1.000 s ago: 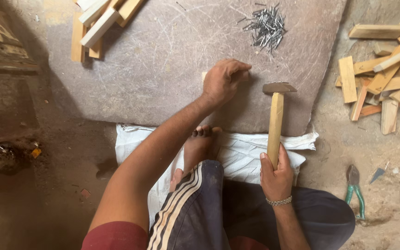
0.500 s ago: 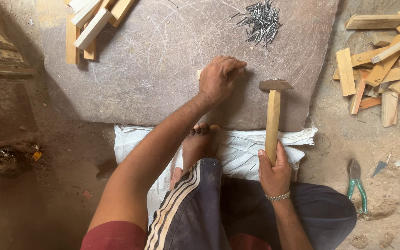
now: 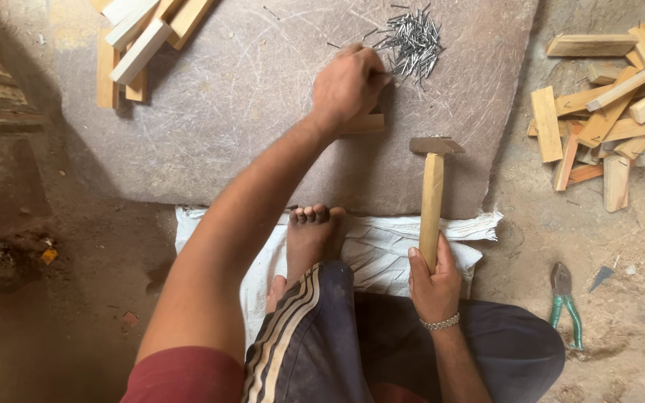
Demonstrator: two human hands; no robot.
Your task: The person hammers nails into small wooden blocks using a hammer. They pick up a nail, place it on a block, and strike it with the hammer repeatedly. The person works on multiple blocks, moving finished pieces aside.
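One hammer (image 3: 431, 195) lies in the person's right hand (image 3: 433, 277), whose fingers are wrapped tight around the lower end of its pale wooden handle. The handle stands nearly straight toward 12 o'clock, and the dark, flat metal head rests at its top, over the grey stone slab (image 3: 263, 127). The left hand (image 3: 346, 86) reaches across the slab, curled with its fingertips at the edge of the pile of nails (image 3: 410, 41); whether it pinches a nail cannot be told. The nails are thin, grey and heaped loosely, too many to count, at 1 o'clock from that hand. One small wooden block (image 3: 363, 124) lies flat on the slab just under the left hand, at 11 o'clock from the hammer head.

At 3 o'clock from the slab sits a heap of short wooden offcuts (image 3: 606, 104), more than ten. A second stack of wood strips (image 3: 143, 37) lies at the slab's 11 o'clock corner. One pair of green-handled pliers (image 3: 565, 302) rests on the dirt at 3 o'clock from the right hand. One bare foot (image 3: 311, 239) rests on a white sack (image 3: 382, 250).
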